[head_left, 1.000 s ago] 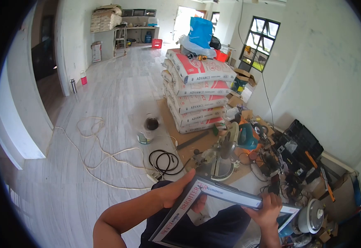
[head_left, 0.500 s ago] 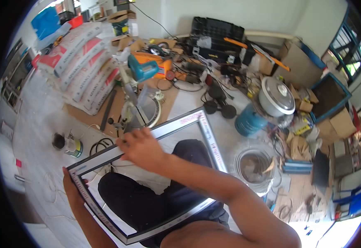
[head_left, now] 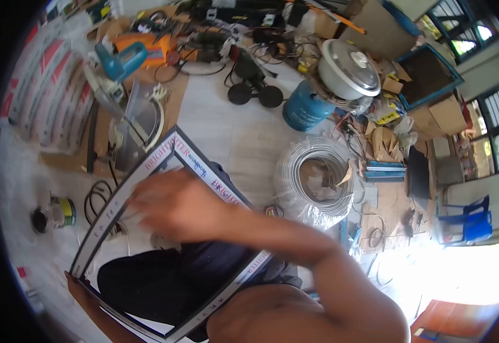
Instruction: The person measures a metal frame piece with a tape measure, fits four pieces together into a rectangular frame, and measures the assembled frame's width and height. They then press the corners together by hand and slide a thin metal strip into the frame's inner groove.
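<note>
A rectangular aluminium frame (head_left: 99,231) with printed protective tape rests tilted over my lap, its bars enclosing an open middle. At its lower left corner my left hand (head_left: 79,290) is closed around the edge, fingertips at the bar. Near the upper left bar is my right hand (head_left: 175,206), smeared by motion, with its fingers overlapping that bar in this view. My dark-trousered legs (head_left: 141,280) show through the opening.
A miter saw (head_left: 121,63) stands beyond the frame, beside stacked printed sacks (head_left: 49,86). A wire coil (head_left: 318,177), a blue drum (head_left: 306,106) with a lidded pot (head_left: 349,71), and an open can (head_left: 55,216) stand on the floor. Power tools lie behind.
The frame has turned, and its far corner now lies farther left in view. My right hand has shifted down and left and become more blurred. The camera view has swung right.
</note>
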`<state>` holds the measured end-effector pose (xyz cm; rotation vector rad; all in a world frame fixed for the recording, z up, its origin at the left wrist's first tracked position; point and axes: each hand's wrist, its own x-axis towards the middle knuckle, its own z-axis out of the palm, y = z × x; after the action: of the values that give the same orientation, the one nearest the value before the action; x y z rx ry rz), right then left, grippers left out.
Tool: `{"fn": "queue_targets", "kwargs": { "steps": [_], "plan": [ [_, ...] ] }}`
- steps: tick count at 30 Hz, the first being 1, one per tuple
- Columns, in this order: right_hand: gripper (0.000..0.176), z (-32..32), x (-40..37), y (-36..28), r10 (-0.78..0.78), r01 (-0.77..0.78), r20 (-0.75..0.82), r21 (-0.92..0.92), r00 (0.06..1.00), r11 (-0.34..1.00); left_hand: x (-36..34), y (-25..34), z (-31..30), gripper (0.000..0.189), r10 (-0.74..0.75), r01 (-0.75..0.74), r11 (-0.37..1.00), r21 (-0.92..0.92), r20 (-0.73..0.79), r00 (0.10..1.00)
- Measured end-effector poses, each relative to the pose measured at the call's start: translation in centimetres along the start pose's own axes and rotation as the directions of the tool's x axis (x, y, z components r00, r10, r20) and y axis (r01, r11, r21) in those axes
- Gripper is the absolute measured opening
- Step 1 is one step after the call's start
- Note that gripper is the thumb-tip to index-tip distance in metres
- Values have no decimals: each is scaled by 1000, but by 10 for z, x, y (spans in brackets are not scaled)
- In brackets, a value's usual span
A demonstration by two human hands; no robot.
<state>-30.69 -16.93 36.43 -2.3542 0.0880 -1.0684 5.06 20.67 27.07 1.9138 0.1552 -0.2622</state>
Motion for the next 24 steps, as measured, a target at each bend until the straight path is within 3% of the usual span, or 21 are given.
{"fn": "queue_targets", "kwargs": {
  "steps": [2,3,4,5,7,8,9,11,12,13,14,15,16,17,18,19,20,21,22,23,24],
  "plan": [
    [18,-61,-39,32,58,-108,-225,-214,973,971,2,-2,-13,44,-32,33,999,32,-28,999],
    [13,-79,-67,49,429,-521,-375,-187,822,833,3,-1,-14,44,-35,36,998,50,-29,999],
    [12,-92,-103,74,598,-726,-513,-76,616,683,-3,0,-11,43,-6,9,999,41,-71,997],
    [19,-95,-141,95,670,-818,-551,-42,497,573,-4,0,-15,43,-17,21,999,47,-89,996],
    [29,-74,-234,132,890,-955,-353,-168,289,244,-4,-2,-21,44,-57,57,998,-4,-30,998],
    [29,-54,-303,161,894,-952,-333,-170,299,255,-3,-5,-23,44,-41,42,999,15,-52,998],
    [40,-14,-370,182,962,-858,-17,-457,273,235,-8,-1,-18,44,-47,48,999,18,-75,996],
    [43,23,-389,157,990,-917,116,-381,78,117,-23,11,-9,44,-101,111,986,127,-84,991],
    [43,38,-397,149,987,-916,142,-380,78,127,-18,11,-21,48,-120,114,968,225,15,993],
    [41,53,-407,140,979,-822,83,-533,186,201,-19,8,-25,48,-121,119,964,238,-5,993],
    [39,64,-417,135,954,-700,39,-670,298,246,-19,3,-24,49,187,-133,877,462,-72,980],
    [39,71,-423,138,957,-710,52,-659,286,249,-15,-2,-25,52,484,-331,667,668,-50,874],
    [37,76,-429,144,912,-703,-39,-651,409,287,-26,9,-16,53,577,-420,596,685,-1,817],
    [37,76,-435,150,845,-691,-140,-650,517,315,-47,18,-9,50,701,-405,393,826,16,713],
    [37,65,-427,149,856,-704,-148,-645,496,297,-80,36,17,49,779,-526,320,788,98,620],
    [34,43,-400,140,931,-903,-196,-369,309,222,-112,50,44,48,843,-641,238,730,172,510],
    [31,21,-376,123,976,-993,-187,-55,114,105,-154,60,75,46,805,-722,266,638,265,530],
    [31,1,-360,100,975,-995,-200,-50,95,86,-196,58,108,45,744,-811,322,488,399,536],
    [29,-17,-343,79,995,-964,-101,266,-6,21,-240,71,152,47,674,-978,184,95,712,196],
    [27,-29,-330,60,998,-831,24,552,-64,-66,-289,93,196,46,485,-991,112,-70,875,-7],
    [27,-37,-323,42,998,-823,12,565,-68,-63,-325,91,226,50,362,-977,68,-202,918,-165]
  ]
}}
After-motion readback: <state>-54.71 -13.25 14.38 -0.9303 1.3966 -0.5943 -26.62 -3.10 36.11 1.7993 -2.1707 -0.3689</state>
